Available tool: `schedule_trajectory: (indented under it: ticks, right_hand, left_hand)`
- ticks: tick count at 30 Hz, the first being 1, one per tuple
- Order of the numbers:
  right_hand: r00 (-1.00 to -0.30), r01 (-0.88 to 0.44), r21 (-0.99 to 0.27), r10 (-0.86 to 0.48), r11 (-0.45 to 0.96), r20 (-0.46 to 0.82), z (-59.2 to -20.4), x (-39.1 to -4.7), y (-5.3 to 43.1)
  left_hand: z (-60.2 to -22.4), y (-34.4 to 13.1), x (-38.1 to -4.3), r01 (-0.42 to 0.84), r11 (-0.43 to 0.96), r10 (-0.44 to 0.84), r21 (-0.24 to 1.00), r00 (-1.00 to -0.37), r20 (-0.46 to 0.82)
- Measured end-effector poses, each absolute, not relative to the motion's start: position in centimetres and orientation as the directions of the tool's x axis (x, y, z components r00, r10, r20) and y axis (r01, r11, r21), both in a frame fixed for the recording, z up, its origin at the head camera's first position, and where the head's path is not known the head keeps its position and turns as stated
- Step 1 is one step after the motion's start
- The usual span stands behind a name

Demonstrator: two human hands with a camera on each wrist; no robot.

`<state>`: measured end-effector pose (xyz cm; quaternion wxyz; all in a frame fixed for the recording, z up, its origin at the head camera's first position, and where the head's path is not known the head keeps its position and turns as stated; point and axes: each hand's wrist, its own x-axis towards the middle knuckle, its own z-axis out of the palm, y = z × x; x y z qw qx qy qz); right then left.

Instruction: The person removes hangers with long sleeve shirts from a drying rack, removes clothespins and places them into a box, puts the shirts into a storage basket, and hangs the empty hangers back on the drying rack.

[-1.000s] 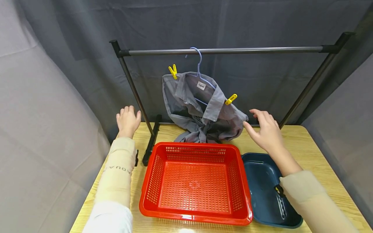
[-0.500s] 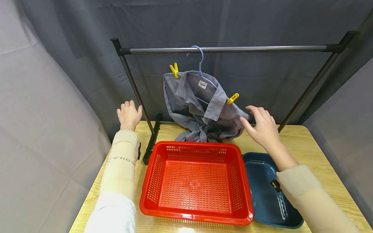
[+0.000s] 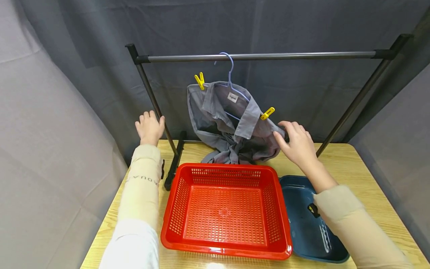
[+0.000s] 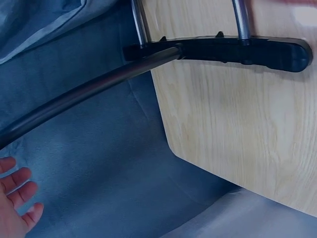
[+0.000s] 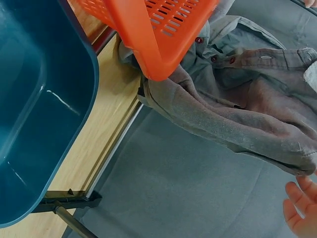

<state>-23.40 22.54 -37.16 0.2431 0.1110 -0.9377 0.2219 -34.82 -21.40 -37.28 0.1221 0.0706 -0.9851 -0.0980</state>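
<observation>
A grey collared shirt [image 3: 218,138] hangs askew from a light-blue hanger [image 3: 231,71], its lower part gathered on the table behind the red basket. Two yellow clothespins [image 3: 267,113] sit on it, one at each shoulder. My right hand [image 3: 297,144] is at the shirt's right edge, thumb and fingers parted; whether they touch the cloth I cannot tell. In the right wrist view its fingertips [image 5: 293,191] appear just below the shirt's edge. My left hand [image 3: 150,127] holds nothing, fingers spread beside the rack's left post [image 3: 150,89].
The metal rack bar [image 3: 302,56] spans the back. A red perforated basket [image 3: 228,254] stands in front of the shirt, with a dark-blue tray [image 3: 299,224] to its right under my right forearm. Grey curtains [image 3: 319,22] surround the wooden table [image 3: 339,160].
My right hand has moved left and slightly up, closer to the shirt's right edge. The left hand has risen a little alongside the post. Shirt and basket stay in place.
</observation>
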Motion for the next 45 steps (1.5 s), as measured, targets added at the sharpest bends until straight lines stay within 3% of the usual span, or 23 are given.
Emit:
schedule_trajectory:
  ticks: [45]
  right_hand:
    - [-0.857,-0.317,-0.276,-0.149,0.907,0.494,-36.8,-25.3,20.7]
  left_hand:
    - [-37.0,-20.3,-35.5,-0.210,0.899,-0.317,0.384,-0.918,0.238]
